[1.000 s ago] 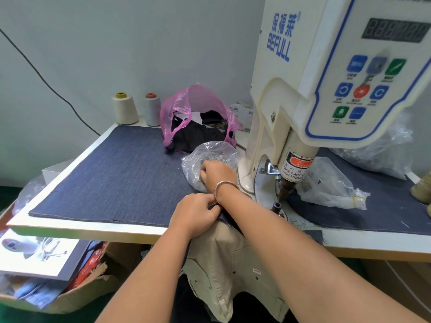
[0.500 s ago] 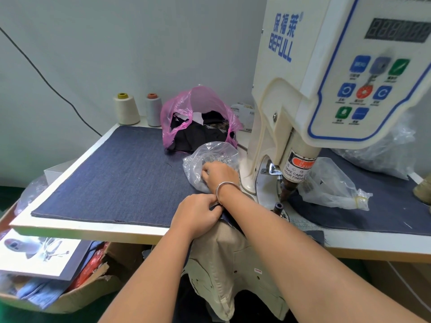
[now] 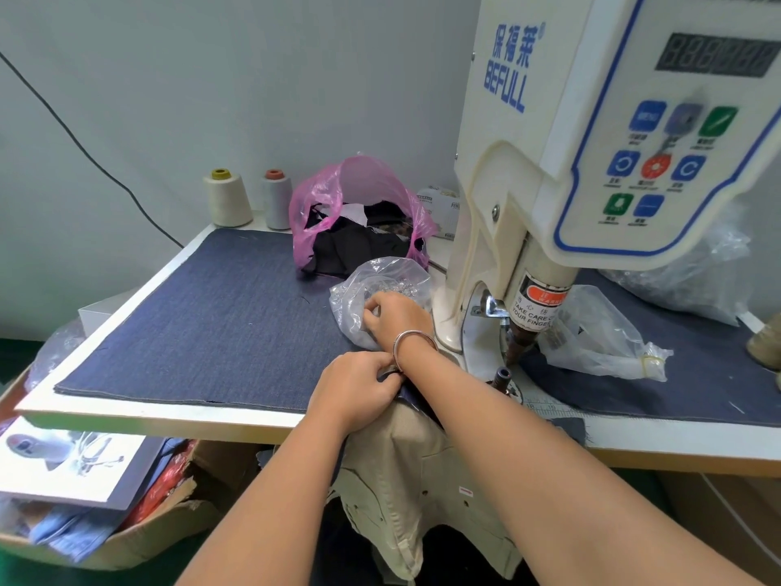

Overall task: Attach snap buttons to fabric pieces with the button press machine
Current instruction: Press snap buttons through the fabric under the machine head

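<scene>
Our right hand (image 3: 395,319) reaches with curled fingers into the clear button bag (image 3: 380,285), just beside the press machine (image 3: 591,162). Our left hand (image 3: 355,389) pinches the beige fabric (image 3: 405,467) at the tabletop (image 3: 169,418) front edge. The denim mat (image 3: 203,323) lies bare at left.

Pale wall (image 3: 211,78), white table (image 3: 676,437)

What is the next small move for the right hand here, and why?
Probably it should pinch one snap out of the clear bag and carry it to the lower die. The right hand is curled at the bag's mouth, the left hand grips the khaki garment at the table edge, and the die looks bare.
</scene>
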The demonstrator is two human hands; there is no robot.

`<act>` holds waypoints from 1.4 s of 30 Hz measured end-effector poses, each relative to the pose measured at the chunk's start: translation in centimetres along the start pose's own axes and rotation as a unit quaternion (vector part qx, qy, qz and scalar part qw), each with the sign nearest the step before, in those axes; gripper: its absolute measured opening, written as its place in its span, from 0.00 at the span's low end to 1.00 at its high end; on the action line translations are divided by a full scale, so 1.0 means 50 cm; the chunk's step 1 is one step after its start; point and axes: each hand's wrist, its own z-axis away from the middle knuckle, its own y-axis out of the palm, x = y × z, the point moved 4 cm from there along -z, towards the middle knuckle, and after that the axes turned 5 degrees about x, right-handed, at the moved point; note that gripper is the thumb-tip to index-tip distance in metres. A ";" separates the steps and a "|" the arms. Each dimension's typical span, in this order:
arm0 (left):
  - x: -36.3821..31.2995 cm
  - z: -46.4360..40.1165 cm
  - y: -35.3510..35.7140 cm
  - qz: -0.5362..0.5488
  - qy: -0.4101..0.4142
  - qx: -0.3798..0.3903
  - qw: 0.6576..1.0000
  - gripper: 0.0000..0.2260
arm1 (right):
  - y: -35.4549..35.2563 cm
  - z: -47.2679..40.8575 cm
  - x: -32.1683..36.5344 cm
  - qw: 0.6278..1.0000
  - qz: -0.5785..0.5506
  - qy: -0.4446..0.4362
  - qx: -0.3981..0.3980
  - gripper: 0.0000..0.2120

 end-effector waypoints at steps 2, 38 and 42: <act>-0.004 0.001 -0.004 0.014 0.004 -0.003 1.000 0.09 | -0.020 0.017 0.005 0.994 -0.105 0.008 -0.014 0.07; 0.010 0.000 0.000 0.024 -0.028 -0.007 0.999 0.03 | -0.231 0.322 -0.169 0.975 -0.123 -0.086 -0.167 0.05; 0.008 0.001 0.000 0.025 -0.028 -0.008 0.999 0.03 | -0.229 0.325 -0.171 0.976 -0.113 -0.088 -0.167 0.02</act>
